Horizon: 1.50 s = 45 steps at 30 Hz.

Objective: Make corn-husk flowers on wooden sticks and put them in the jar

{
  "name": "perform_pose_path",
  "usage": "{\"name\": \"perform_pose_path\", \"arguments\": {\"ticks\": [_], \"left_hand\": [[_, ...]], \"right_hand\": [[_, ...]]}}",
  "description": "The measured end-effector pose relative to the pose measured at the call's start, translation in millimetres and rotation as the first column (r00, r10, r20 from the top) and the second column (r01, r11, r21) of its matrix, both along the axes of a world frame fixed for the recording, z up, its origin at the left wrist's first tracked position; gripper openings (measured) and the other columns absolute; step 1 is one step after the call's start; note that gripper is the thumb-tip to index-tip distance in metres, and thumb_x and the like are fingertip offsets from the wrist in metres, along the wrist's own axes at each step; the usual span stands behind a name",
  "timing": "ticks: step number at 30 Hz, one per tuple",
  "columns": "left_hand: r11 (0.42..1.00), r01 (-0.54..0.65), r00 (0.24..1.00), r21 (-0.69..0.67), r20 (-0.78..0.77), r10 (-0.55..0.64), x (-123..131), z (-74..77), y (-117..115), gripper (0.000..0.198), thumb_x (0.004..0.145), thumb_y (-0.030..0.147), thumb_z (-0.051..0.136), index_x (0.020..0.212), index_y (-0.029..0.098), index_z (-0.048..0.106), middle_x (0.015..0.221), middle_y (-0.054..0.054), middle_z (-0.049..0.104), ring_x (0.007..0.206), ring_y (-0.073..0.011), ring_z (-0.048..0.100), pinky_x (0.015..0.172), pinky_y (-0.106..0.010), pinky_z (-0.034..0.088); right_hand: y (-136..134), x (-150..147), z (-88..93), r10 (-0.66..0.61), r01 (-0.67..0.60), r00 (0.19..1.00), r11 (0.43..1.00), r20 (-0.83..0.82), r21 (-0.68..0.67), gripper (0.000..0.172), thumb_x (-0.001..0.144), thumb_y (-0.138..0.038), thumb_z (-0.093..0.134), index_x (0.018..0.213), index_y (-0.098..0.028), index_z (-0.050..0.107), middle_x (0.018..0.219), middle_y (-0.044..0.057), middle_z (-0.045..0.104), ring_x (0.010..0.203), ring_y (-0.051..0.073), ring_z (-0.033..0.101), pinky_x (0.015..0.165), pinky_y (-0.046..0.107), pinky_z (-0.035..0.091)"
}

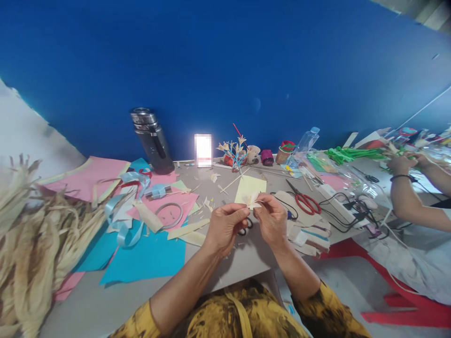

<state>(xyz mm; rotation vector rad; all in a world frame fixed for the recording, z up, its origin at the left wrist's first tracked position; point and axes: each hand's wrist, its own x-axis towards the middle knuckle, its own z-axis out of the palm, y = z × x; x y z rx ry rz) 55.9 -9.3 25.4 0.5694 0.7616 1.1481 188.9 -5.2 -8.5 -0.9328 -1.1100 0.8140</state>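
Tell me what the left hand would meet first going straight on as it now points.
First the small cream papery flower, right at the fingers of the left hand; just beyond it, probably the right hand, though depth is hard to judge.

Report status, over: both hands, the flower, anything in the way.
Left hand, right hand: both pinching pale flower. Black scissor handles showing between hands. Nothing seen blocking.

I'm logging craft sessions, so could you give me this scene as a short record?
left hand: pinching a pale flower
right hand: fingers on the same flower
just beyond hands: yellow paper
by the wall: flowers with blue stems, dark flask
right side: red-handled scissors
left side: dry husks, blue paper
far right: co-worker's hand
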Motion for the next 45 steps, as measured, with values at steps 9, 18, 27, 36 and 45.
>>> {"name": "perform_pose_path", "arguments": {"ticks": [9, 18, 27, 36, 45], "left_hand": [[0.996, -0.061, 0.994, 0.07, -0.085, 0.066, 2, -2.8, -1, 0.023, 0.054, 0.026, 0.089, 0.063, 0.013, 0.073, 0.059, -0.001, 0.064, 0.047, -0.0072, 0.053, 0.05, -0.02, 0.044], [0.954, -0.172, 0.937, 0.245, -0.257, 0.235, 2, -6.2, -2, 0.008, 0.064, 0.02, 0.081, 0.066, 0.015, 0.075, 0.056, 0.0, 0.063, 0.05, -0.0097, 0.053, 0.054, -0.022, 0.042], [0.949, -0.129, 0.905, 0.288, -0.357, 0.231, -1, 3.0, -3, 0.008, 0.063, 0.016, 0.077, 0.058, 0.015, 0.07, 0.056, 0.001, 0.061, 0.051, -0.0096, 0.05, 0.053, -0.021, 0.04], [0.946, -0.041, 0.851, 0.322, -0.484, 0.202, -7, 0.2, -3, 0.014, 0.065, 0.022, 0.076, 0.059, 0.016, 0.065, 0.057, 0.002, 0.06, 0.056, -0.0101, 0.05, 0.056, -0.022, 0.04], [0.896, -0.009, 0.802, 0.444, -0.532, 0.272, -7, 5.4, -6, 0.009, 0.066, 0.018, 0.07, 0.058, 0.018, 0.066, 0.064, 0.001, 0.061, 0.06, -0.0118, 0.053, 0.057, -0.023, 0.041]], "right_hand": [[-4, -3, 6.3, 0.013, -0.015, 0.999, 0.998, -0.036, -0.055, 0.021, 0.076, -0.028, 0.073, 0.094, -0.02, 0.063, 0.076, 0.0, 0.062, 0.057, 0.011, 0.05, 0.049, 0.022, 0.039], [-14, -4, 4.0, 0.061, -0.054, 0.997, 0.99, 0.044, -0.128, 0.021, 0.082, -0.037, 0.073, 0.078, -0.018, 0.065, 0.068, -0.002, 0.057, 0.057, 0.011, 0.046, 0.052, 0.022, 0.039], [-14, -6, 7.2, 0.086, -0.087, 0.996, 0.988, -0.018, -0.126, 0.019, 0.076, -0.034, 0.077, 0.077, -0.018, 0.065, 0.07, -0.001, 0.059, 0.061, 0.012, 0.049, 0.057, 0.023, 0.043], [-16, -4, 6.1, 0.11, -0.113, 0.994, 0.984, -0.025, -0.139, 0.013, 0.076, -0.026, 0.073, 0.076, -0.018, 0.063, 0.067, -0.003, 0.055, 0.057, 0.01, 0.044, 0.054, 0.022, 0.039], [-18, 4, 11.1, 0.134, -0.121, 0.981, 0.988, 0.142, -0.095, 0.006, 0.076, -0.022, 0.068, 0.078, -0.018, 0.065, 0.075, 0.0, 0.061, 0.064, 0.013, 0.052, 0.059, 0.023, 0.042]]}}
